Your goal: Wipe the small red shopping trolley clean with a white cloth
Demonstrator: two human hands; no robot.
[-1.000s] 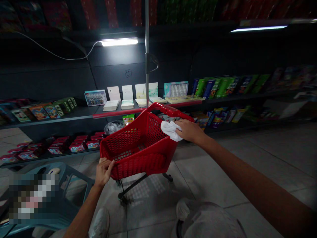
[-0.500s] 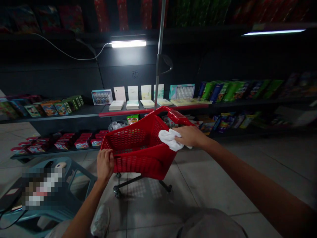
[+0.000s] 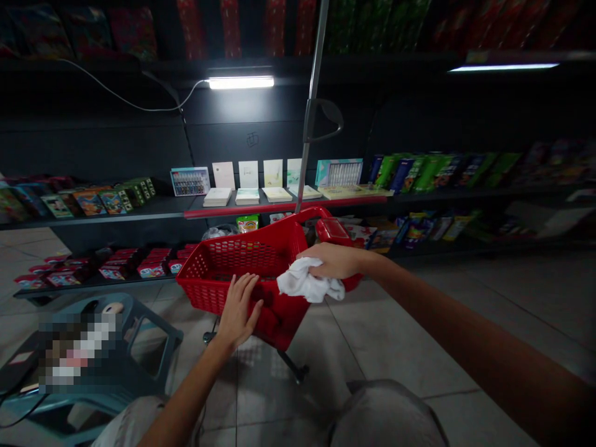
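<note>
A red plastic shopping cart (image 3: 242, 267) with perforated mesh sides stands tilted on the tile floor (image 3: 395, 347), a crumpled white cloth (image 3: 305, 282) bunched against its basket's side near the handle.

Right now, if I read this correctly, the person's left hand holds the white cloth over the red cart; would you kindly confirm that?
Not quite: the head view shows the white cloth in the right hand, not the left. It is still held over the red cart, while the left hand lies open on the cart's side.
</note>
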